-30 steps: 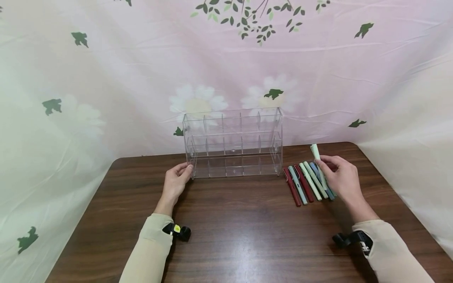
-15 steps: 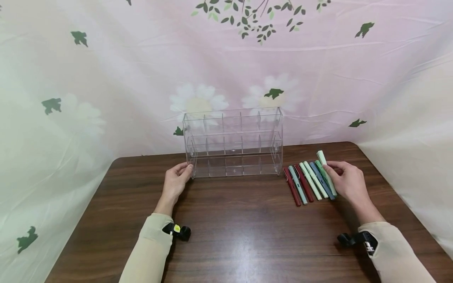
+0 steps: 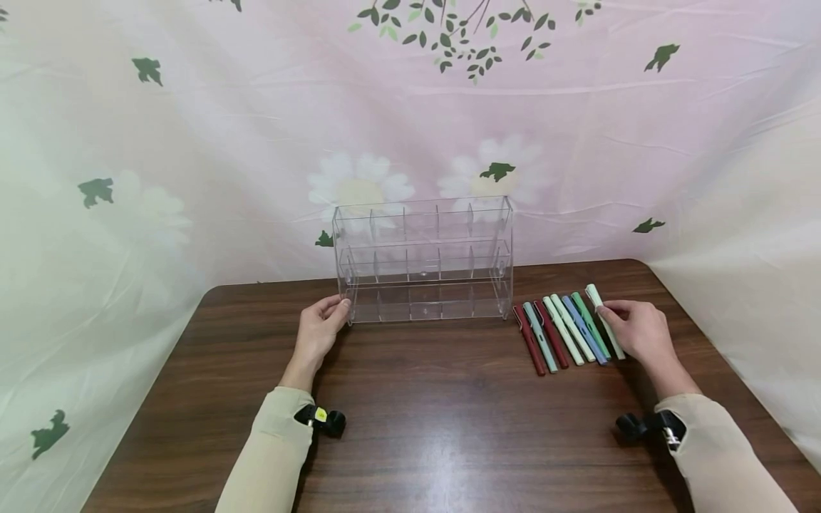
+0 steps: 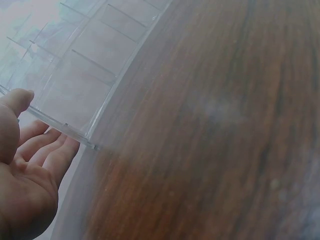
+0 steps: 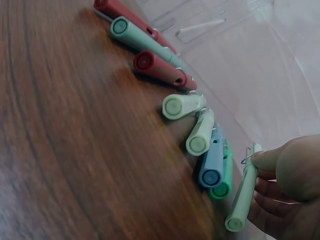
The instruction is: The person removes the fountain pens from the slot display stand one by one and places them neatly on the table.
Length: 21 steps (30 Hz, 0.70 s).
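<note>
A clear acrylic organizer (image 3: 423, 260) with three tiers of compartments stands at the table's back. My left hand (image 3: 318, 329) rests against its lower left corner (image 4: 75, 135), fingers relaxed. Several pens (image 3: 556, 329) lie in a row to the right of it: dark red, teal, pale green, blue and green (image 5: 172, 106). My right hand (image 3: 636, 331) pinches a pale green pen (image 3: 603, 319) at the right end of the row, down at the table; the right wrist view shows thumb and fingers around this pen (image 5: 243, 196).
The dark wooden table (image 3: 449, 420) has bare surface in front of the organizer and between my arms. A floral cloth backdrop (image 3: 256, 128) hangs behind and drapes over both sides of the table.
My right hand has lowered the pale green pen from a raised, tilted position down to the table at the right end of the row. The left hand has stayed still.
</note>
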Available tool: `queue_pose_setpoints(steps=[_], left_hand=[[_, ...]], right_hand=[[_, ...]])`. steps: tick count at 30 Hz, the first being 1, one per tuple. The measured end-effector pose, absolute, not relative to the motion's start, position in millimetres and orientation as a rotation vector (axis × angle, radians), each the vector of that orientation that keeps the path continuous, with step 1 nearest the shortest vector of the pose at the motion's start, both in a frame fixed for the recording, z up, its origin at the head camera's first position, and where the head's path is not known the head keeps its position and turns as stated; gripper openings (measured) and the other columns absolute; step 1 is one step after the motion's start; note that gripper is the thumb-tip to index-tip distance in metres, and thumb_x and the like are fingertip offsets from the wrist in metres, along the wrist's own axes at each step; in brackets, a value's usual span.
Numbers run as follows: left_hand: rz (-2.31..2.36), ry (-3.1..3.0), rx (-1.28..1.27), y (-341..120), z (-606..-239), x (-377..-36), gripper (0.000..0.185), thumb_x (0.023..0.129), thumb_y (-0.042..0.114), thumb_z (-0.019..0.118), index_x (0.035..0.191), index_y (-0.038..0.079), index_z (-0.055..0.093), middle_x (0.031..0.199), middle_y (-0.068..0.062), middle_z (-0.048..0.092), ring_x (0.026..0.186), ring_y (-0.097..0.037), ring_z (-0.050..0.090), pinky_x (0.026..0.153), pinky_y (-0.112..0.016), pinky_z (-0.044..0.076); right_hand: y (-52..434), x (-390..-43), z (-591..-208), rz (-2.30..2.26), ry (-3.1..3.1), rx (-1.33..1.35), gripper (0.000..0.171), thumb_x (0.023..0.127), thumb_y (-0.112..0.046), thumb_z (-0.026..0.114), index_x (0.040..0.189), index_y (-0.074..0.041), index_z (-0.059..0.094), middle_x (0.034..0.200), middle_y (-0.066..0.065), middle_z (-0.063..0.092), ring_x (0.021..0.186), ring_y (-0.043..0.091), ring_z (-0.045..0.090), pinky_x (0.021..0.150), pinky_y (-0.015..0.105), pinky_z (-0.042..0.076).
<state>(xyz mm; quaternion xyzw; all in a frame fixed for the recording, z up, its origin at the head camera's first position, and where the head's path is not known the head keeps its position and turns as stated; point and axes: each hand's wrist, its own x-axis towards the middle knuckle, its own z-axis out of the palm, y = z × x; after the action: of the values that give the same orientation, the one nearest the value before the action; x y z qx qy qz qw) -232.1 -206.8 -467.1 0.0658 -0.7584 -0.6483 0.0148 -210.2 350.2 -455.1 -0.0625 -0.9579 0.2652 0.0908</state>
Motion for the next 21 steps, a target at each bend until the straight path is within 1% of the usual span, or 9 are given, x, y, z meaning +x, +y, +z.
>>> queue_pose_setpoints(steps=[9, 14, 17, 21], left_hand=[[-2.023, -2.365, 0.193, -207.5, -467.3, -232.3, 0.049, 0.111, 0.02, 0.063, 0.151, -0.008, 0.056, 0.145, -0.032, 0.065, 0.136, -0.04, 0.066, 0.098, -0.017, 0.058], [-2.018, -2.376, 0.182, -206.7, -464.5, -230.9, 0.051, 0.111, 0.023, 0.064, 0.152, -0.007, 0.055, 0.147, -0.031, 0.064, 0.137, -0.039, 0.065, 0.101, -0.02, 0.058], [-2.021, -2.383, 0.18, -206.9, -463.7, -230.2, 0.052, 0.111, 0.024, 0.064, 0.153, -0.007, 0.055, 0.148, -0.031, 0.063, 0.138, -0.039, 0.064, 0.103, -0.022, 0.058], [-2.017, -2.395, 0.176, -208.8, -463.9, -229.1, 0.053, 0.111, 0.024, 0.064, 0.153, -0.007, 0.054, 0.149, -0.031, 0.063, 0.138, -0.039, 0.064, 0.103, -0.022, 0.058]], right_hand=[[352.4, -216.5, -459.7, 0.736, -2.914, -0.202, 0.041, 0.11, -0.025, 0.062, 0.124, 0.012, 0.072, 0.128, 0.042, 0.066, 0.12, 0.066, 0.056, 0.098, 0.072, 0.049], [352.3, -217.4, -460.4, 0.71, -2.959, -0.18, 0.044, 0.111, -0.026, 0.058, 0.129, 0.013, 0.069, 0.132, 0.043, 0.064, 0.124, 0.067, 0.053, 0.102, 0.074, 0.047], [351.3, -216.0, -460.8, 0.709, -2.959, -0.166, 0.044, 0.112, -0.025, 0.058, 0.128, 0.014, 0.069, 0.131, 0.043, 0.064, 0.123, 0.066, 0.054, 0.102, 0.074, 0.047], [350.1, -213.8, -460.1, 0.713, -2.937, -0.149, 0.043, 0.111, -0.025, 0.059, 0.125, 0.014, 0.071, 0.128, 0.042, 0.066, 0.12, 0.066, 0.057, 0.1, 0.074, 0.049]])
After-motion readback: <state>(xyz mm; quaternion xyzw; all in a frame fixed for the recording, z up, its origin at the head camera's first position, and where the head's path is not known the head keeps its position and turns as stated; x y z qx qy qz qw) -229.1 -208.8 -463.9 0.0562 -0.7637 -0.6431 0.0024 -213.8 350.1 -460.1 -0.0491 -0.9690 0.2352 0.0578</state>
